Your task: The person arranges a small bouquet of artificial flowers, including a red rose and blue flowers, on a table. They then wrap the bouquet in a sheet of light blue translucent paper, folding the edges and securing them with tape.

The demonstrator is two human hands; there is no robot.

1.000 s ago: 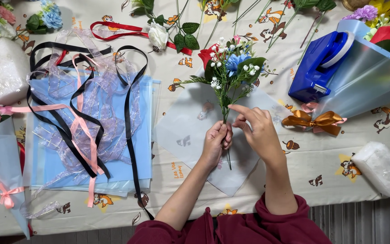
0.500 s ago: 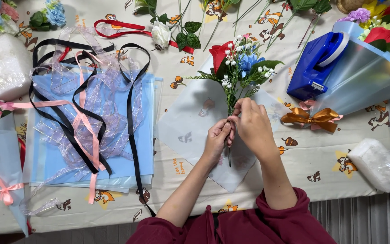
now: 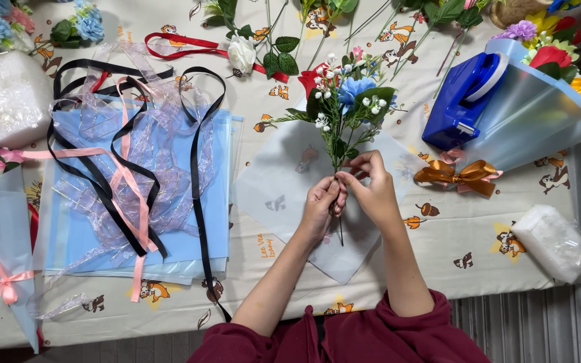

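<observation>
I saw bright, even light from overhead; shadows lay soft and short on the bench. Focus was sharp throughout, with slight bending toward three and nine o'clock.

1. Bare tablecloth at lower right gives open passage.
2. Ribbons on blue sheets crowd the left.
3. Blue tape dispenser and gold bow block the upper right.
</observation>
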